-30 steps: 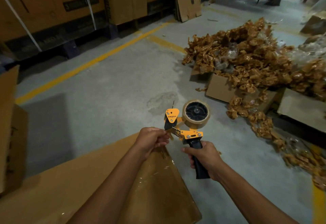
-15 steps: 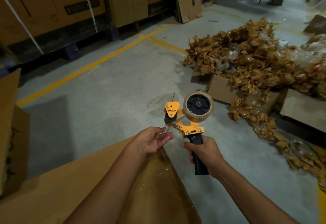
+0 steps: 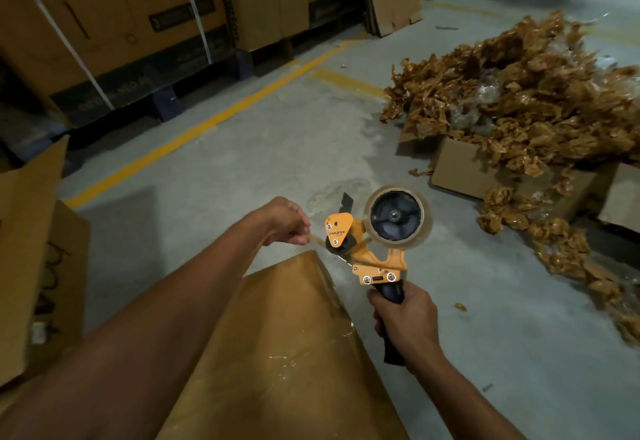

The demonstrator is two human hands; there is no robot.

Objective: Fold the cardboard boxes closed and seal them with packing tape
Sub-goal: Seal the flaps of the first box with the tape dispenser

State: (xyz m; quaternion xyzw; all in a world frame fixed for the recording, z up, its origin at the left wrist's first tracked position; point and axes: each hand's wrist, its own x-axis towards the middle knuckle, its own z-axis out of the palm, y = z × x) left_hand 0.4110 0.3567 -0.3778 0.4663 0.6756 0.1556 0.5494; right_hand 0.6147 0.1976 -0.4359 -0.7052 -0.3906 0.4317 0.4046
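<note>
An orange tape dispenser with a roll of clear packing tape is held upright above the far corner of a large cardboard box. My right hand grips its black handle. My left hand, just left of the dispenser's front, pinches the free end of the tape, and a short strip stretches between the fingers and the roller. The box top below shows shiny tape over its seam. My left forearm hides part of the box.
A heap of crumpled brown tape waste spills over open cartons at the right. Another open cardboard box stands at the left edge. Strapped cartons on pallets line the back, behind a yellow floor line.
My left hand went from an open reach at the dispenser's front to pinching the tape end and drawing it left. The dispenser has tilted slightly and moved up and right.
</note>
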